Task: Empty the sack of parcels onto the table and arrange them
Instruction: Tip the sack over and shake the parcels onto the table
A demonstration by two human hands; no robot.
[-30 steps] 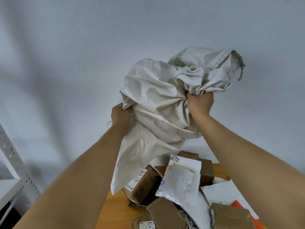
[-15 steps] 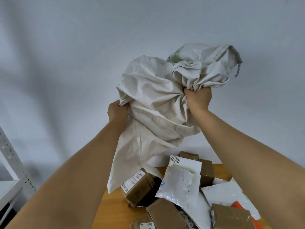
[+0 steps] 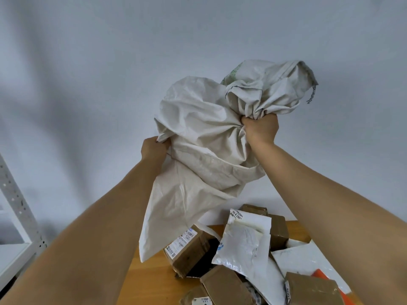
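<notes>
Held high above the wooden table [image 3: 152,280]: a limp white sack [image 3: 198,150], gripped at 9 o'clock by the left hand [image 3: 153,148], fingers curled into the cloth, and bunched at 2 o'clock in the fisted right hand [image 3: 261,128]. Below, at 5 o'clock, piled parcels: a labelled brown box [image 3: 189,249], a white mailer [image 3: 242,245], an orange packet [image 3: 323,275]. At 8 o'clock, a white metal shelf [image 3: 13,216].
</notes>
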